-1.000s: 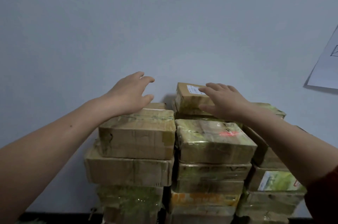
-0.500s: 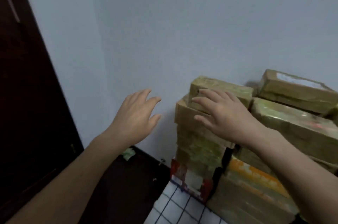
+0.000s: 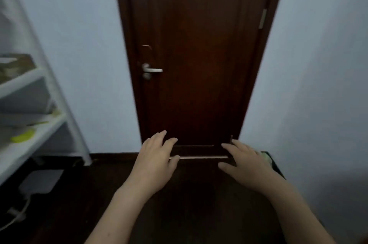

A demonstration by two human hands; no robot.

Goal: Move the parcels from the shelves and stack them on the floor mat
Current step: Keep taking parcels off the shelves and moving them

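My left hand [image 3: 154, 161] and my right hand [image 3: 244, 164] are stretched out in front of me, both empty with relaxed fingers, over the dark floor before a door. A white shelf unit [image 3: 39, 116] stands at the left edge. A brown parcel [image 3: 17, 64] lies on its upper visible shelf, and blurred packets with a yellow-green patch [image 3: 23, 136] lie on the shelf below. The stack of parcels and the floor mat are out of view.
A dark brown door [image 3: 195, 54] with a metal handle [image 3: 152, 70] faces me between pale walls. A grey box [image 3: 39, 182] with a white cable lies on the floor under the shelves. A small greenish item [image 3: 265, 157] lies by the right wall.
My view has swung left from the stacked parcels to the door and shelf unit. Both hands have left the stack and hang empty in front of me.
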